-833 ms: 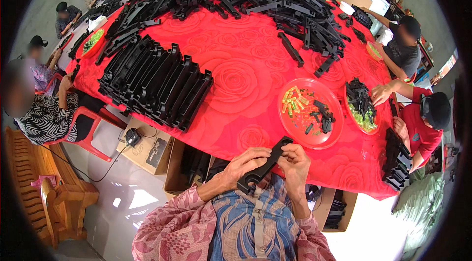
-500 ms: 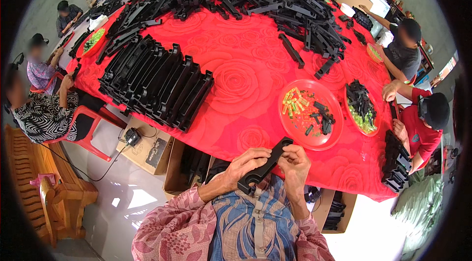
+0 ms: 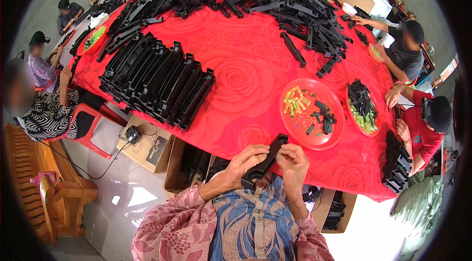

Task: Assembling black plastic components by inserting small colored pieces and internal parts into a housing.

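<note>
Just off the table's near edge, I hold a long black plastic part (image 3: 265, 163) with a curved notch at its near end. My left hand (image 3: 246, 166) is closed round its left side, fingers on top. On the other side my right hand (image 3: 294, 165) has its fingers bent and pinched against the part's far right edge. Whether a small piece is also between those fingertips is hidden. Beyond my right hand lies a red plate (image 3: 317, 144) with yellow-green strips (image 3: 295, 101) and small black pieces (image 3: 323, 119).
A row of similar black parts (image 3: 155, 81) stands at the left on the red tablecloth (image 3: 236, 84). A large heap of them (image 3: 295, 8) curves across the back. Right of the plate is a bowl of black and green pieces (image 3: 363, 108). Several people sit around the table.
The black part has turned a little more upright and shifted slightly, with both hands still on it. At the far right, a co-worker's arm has moved down toward the table.
</note>
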{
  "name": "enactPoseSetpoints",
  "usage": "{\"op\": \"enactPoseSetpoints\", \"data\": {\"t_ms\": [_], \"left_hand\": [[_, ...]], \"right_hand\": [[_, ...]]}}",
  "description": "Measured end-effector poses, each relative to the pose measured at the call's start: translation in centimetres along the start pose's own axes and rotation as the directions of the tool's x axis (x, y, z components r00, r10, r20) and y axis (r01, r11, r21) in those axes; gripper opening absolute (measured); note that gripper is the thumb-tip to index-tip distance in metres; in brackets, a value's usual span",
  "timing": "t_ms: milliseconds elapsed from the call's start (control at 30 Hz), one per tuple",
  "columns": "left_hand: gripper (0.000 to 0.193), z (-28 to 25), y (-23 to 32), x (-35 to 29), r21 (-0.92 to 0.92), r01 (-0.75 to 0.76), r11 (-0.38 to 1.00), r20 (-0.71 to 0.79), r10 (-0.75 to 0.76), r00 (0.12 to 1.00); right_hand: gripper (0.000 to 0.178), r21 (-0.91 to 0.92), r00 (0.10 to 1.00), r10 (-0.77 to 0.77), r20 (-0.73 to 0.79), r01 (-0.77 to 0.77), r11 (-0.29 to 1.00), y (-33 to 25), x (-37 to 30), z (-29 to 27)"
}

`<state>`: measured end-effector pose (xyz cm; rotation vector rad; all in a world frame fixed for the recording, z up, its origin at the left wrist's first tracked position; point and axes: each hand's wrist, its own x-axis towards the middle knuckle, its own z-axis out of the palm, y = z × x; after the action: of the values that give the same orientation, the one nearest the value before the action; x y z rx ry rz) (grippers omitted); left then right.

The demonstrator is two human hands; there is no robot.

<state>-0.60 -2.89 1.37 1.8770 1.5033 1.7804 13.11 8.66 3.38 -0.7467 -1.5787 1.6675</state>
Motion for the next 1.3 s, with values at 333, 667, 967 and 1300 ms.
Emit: {"op": "enactPoseSetpoints", "data": {"t_ms": [333, 667, 967, 1300], "left_hand": [[0.055, 0.4, -0.4, -0.7, 0.111, -0.019, 0.994, -0.025, 0.022, 0.999], [0.045, 0.6, 0.5, -0.5, 0.181, -0.009, 0.983, 0.034, 0.003, 0.999], [0.042, 0.6, 0.4, -0.4, 0.170, -0.019, 0.985, 0.020, 0.016, 1.000], [0.045, 0.4, -0.1, -0.6, 0.109, -0.006, 0.994, -0.015, 0.008, 1.000]], "right_hand": [[0.021, -0.200, 0.998, -0.055, -0.020, 0.050, 0.979, 0.4, -0.6, 0.5], [0.022, -0.193, 0.998, -0.055, -0.015, 0.051, 0.980, 1.0, -0.8, 0.6], [0.024, -0.170, 1.000, -0.030, -0.001, 0.029, 0.985, 0.8, -0.7, 0.5], [0.029, -0.045, 0.999, 0.028, 0.044, -0.026, 0.999, 0.1, -0.2, 0.5]]}}
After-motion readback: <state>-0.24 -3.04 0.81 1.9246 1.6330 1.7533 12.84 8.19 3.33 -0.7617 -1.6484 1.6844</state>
